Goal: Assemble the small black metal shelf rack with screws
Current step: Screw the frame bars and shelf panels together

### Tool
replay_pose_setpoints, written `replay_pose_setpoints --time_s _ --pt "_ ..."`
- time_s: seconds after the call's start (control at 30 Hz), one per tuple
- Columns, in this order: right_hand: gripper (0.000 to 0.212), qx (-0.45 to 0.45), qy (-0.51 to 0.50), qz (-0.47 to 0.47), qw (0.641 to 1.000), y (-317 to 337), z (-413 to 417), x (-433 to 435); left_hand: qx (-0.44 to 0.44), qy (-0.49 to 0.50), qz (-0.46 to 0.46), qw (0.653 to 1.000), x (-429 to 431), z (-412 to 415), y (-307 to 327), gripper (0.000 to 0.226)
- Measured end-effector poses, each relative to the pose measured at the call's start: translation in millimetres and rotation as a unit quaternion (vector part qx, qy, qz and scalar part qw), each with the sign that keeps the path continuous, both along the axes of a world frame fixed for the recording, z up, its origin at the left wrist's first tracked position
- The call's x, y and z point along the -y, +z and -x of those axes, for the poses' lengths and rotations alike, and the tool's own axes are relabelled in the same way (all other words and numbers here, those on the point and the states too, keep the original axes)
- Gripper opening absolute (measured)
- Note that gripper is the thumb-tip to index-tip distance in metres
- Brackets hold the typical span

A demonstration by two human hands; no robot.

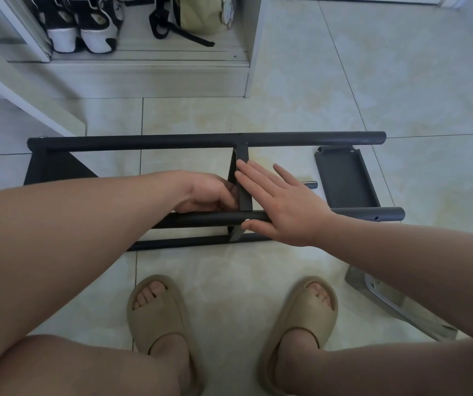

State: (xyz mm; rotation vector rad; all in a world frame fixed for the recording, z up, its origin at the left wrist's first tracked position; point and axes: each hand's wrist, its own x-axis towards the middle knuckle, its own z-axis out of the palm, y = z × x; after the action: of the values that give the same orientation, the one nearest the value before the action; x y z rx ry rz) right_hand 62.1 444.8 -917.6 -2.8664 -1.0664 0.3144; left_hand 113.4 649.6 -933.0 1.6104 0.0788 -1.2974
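Observation:
The black metal rack lies on its side on the tiled floor, with a far tube (172, 140), a near tube (358, 215) and a lower tube (172, 243). An upright shelf panel (242, 155) joins them in the middle. My left hand (209, 192) curls behind this panel on its left side; what its fingers hold is hidden. My right hand (281, 201) lies flat with straight fingers against the panel's right face and over the near tube. A loose black shelf tray (344, 178) rests on the floor to the right. Another panel (55, 167) is at the left end.
A small metal cylinder (311, 184) lies beside the loose tray. A shiny metal bracket (386, 298) sits on the floor at right, under my forearm. My feet in beige slippers (161, 312) are close in front. A white cabinet (144, 78) with shoes stands behind.

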Motion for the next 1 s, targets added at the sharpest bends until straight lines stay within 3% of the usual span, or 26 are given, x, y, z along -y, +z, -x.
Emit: replay_pose_setpoints --time_s 0.43,0.77,1.0 --pt "0.086 0.008 0.0 -0.007 1.0 0.5 0.6 -0.9 -0.019 -0.026 -0.026 0.999 1.3 -6.2 2.0 0.017" --pt "0.086 0.01 0.003 -0.008 1.0 0.4 -0.1 -0.3 -0.003 0.005 -0.011 1.0 2.7 -2.9 1.3 0.033" --pt "0.086 0.008 0.003 -0.01 1.0 -0.5 -1.0 -0.3 -0.017 -0.004 -0.005 1.0 0.4 -2.6 0.8 0.022"
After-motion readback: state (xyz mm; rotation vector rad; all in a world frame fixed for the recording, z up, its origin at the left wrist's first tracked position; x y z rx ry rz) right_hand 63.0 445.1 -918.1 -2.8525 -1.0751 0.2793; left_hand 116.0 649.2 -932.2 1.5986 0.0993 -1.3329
